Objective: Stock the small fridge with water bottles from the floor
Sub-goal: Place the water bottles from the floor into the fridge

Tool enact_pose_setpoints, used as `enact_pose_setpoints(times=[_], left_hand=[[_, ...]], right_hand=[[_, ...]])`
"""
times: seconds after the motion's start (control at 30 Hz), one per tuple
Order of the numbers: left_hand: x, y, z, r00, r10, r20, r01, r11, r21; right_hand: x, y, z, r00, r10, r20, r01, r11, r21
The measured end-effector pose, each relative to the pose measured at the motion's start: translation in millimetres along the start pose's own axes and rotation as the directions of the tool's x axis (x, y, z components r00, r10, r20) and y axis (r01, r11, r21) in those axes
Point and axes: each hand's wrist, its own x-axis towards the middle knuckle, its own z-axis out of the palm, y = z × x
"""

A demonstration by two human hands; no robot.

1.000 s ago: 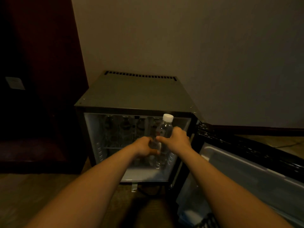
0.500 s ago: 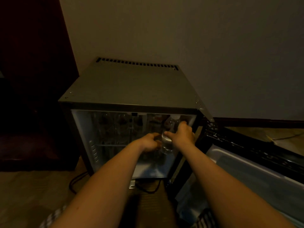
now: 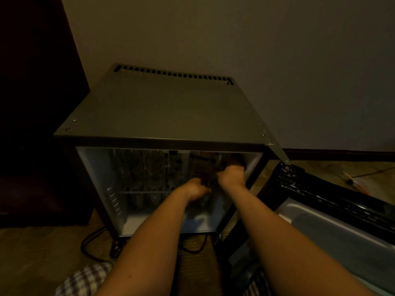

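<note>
I reach both arms into the open fridge [image 3: 162,112], which stands on the floor [image 3: 42,248] against a plain wall [image 3: 277,60]. My left hand [image 3: 195,190] and right hand [image 3: 232,175] meet in the upper right of the lit interior, just under the top edge and near the right inner wall. Between them is the bottle [image 3: 210,169], a dark, smeared shape in this dim light. It sits inside the fridge, above shelf [image 3: 141,191] level. The fingers [image 3: 228,168] of both hands are curled round it, the left hand lower and the right hand higher. I cannot make out its cap, nor whether it stands upright or tilted.

More bottles [image 3: 145,167] crowd the left and back of the upper level, seen only as blurred clear outlines. Others show faintly under the shelf.

The door [image 3: 342,231] hangs wide open to the right, its pale inner liner facing up toward the camera. A row of vent slots [image 3: 173,74] runs along the back of the fridge's grey top. A black cable [image 3: 89,240] loops on the floor by the left front foot. A dark cabinet [image 3: 32,103] fills the left side, and a checked cloth [image 3: 85,278] shows at the bottom edge beside my left forearm.
</note>
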Motion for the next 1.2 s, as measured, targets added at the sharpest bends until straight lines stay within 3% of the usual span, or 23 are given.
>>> enact_pose_setpoints(times=[0.3,0.53,0.67,0.77,0.93,1.2], left_hand=[[10.0,-2.8,-4.4,0.996,-0.069,-0.058,0.073,0.995,0.071],[4.9,2.3,-4.1,0.998,-0.012,-0.067,0.020,0.992,0.123],[-6.0,6.4,-7.9,0.999,0.016,-0.052,-0.006,0.982,0.188],[-18.8,7.9,-14.6,0.999,0.046,-0.019,-0.040,0.966,0.257],[-47.8,18.0,-25.8,0.994,0.003,0.108,-0.041,0.936,0.349],[-100.2,32.8,-8.7,0.986,0.064,0.154,-0.129,0.879,0.460]], right_hand=[[15.3,-3.9,-1.2,0.986,-0.144,0.089,0.156,0.978,-0.139],[14.3,2.0,6.9,0.988,-0.090,0.124,0.107,0.985,-0.137],[0.9,13.0,0.8,0.989,0.017,0.146,-0.013,1.000,-0.027],[-9.8,19.3,-6.5,0.988,0.014,0.157,-0.030,0.994,0.101],[-33.6,26.3,-21.4,0.976,-0.079,0.204,0.054,0.991,0.123],[-87.1,33.3,-65.5,0.951,-0.246,0.188,0.215,0.962,0.170]])
